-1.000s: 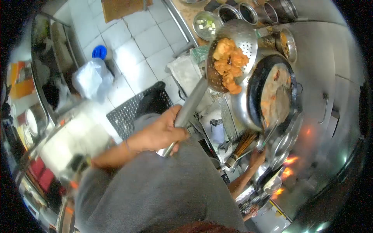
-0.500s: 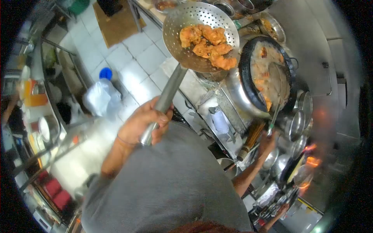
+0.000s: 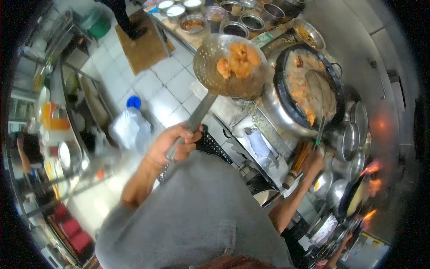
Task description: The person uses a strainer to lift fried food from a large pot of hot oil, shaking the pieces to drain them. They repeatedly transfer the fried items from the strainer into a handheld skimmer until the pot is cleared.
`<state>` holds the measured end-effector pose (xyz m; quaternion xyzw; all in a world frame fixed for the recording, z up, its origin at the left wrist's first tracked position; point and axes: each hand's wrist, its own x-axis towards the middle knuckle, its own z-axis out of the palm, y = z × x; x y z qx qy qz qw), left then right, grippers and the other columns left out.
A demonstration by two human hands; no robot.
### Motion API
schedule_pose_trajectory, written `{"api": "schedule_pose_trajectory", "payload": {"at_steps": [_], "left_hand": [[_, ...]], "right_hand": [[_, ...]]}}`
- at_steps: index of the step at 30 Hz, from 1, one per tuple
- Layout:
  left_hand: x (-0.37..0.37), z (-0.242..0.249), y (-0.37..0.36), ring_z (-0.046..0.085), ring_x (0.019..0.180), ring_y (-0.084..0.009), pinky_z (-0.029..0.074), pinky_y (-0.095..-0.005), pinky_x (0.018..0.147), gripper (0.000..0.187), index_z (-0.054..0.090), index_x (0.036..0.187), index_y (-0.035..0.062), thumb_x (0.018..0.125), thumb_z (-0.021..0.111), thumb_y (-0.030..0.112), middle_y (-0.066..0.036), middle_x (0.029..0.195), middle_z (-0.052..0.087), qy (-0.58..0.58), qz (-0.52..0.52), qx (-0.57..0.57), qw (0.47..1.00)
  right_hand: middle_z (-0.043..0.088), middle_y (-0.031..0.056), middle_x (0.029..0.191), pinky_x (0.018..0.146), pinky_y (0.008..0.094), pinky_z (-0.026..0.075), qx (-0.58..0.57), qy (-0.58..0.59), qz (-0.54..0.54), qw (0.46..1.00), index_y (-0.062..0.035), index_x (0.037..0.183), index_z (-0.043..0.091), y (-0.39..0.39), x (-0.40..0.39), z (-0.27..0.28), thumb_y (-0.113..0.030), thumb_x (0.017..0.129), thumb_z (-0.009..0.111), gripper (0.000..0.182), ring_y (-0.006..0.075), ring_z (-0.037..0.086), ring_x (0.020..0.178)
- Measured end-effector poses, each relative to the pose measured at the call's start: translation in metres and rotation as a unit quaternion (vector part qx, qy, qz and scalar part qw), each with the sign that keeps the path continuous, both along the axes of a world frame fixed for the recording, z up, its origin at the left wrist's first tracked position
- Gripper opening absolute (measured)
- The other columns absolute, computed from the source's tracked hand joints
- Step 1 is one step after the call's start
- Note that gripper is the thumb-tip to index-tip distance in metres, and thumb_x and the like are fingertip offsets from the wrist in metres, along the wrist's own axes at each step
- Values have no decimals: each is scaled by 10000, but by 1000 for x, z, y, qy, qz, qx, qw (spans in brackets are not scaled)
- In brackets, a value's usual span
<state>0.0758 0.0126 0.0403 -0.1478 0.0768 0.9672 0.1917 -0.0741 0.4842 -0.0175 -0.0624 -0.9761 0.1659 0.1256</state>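
My left hand is wrapped round the metal handle of a perforated skimmer, held up beside the wok. Several orange-brown fried pieces, perhaps battered chicken, lie in its bowl. Over on the right, my right hand grips a long-handled wire skimmer with a green part near the fingers. Its far end is down in the bubbling oil of a black-rimmed wok. More orange pieces float at the oil's near side.
Bowls of sauces and ingredients stand on the far counter. A bamboo brush lies by the wok. Flames rise at the lower right near several pans. Another person's legs show at the top left; another person's arm is lower right.
The perforated skimmer has come lower in view, and its fried pieces have shifted closer together. My right hand stays on the wire skimmer in the wok. The whole view has shifted slightly.
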Motion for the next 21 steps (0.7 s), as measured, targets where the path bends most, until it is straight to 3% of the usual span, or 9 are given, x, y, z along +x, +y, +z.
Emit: {"api": "schedule_pose_trajectory", "payload": {"at_steps": [3, 6, 10, 18, 19, 21], "left_hand": [[11, -5, -2, 427, 421, -83, 349, -221, 267, 330, 434, 1126, -42, 810, 491, 38, -41, 682, 408, -35, -18, -37, 999], [14, -8, -2, 431, 411, -87, 366, -232, 270, 333, 439, 1122, -27, 799, 502, 22, -35, 681, 417, -20, -40, -95, 994], [20, -8, 4, 449, 396, -98, 393, -245, 279, 353, 441, 1104, -16, 762, 531, -3, -44, 684, 447, -17, -22, -140, 990], [24, -13, -1, 459, 381, -113, 415, -255, 288, 392, 429, 1096, -17, 721, 542, -18, -58, 666, 469, 16, -33, -217, 976], [21, -14, -2, 458, 379, -113, 411, -256, 288, 395, 426, 1106, -5, 729, 544, -13, -56, 664, 468, 19, -43, -227, 973], [9, -21, -1, 458, 377, -114, 408, -258, 288, 398, 422, 1116, 7, 738, 547, -9, -53, 661, 466, 29, -57, -237, 970]], "right_hand": [[637, 245, 950, 743, 357, 472, -49, -14, -26, 998, 3, 1206, 565, -3, 8, 5, -111, 847, 608, 379, 279, 619, 846], [642, 237, 930, 744, 362, 474, -33, 57, 25, 997, 3, 1206, 566, -6, 13, 4, -94, 832, 614, 389, 265, 623, 840], [646, 233, 913, 749, 366, 477, -27, 49, 23, 998, -7, 1215, 561, -5, 9, 4, -104, 832, 611, 399, 270, 629, 833], [636, 239, 970, 763, 368, 475, 46, -55, -12, 997, -93, 1273, 529, -8, 9, 31, -115, 837, 594, 441, 322, 629, 860], [636, 239, 970, 763, 368, 475, 47, -50, -17, 997, -93, 1273, 529, -1, 10, 29, -115, 837, 594, 441, 322, 629, 860], [631, 208, 928, 690, 405, 479, 76, 90, 88, 989, -39, 1270, 520, 21, 15, 23, -151, 869, 618, 428, 334, 603, 775]]}}
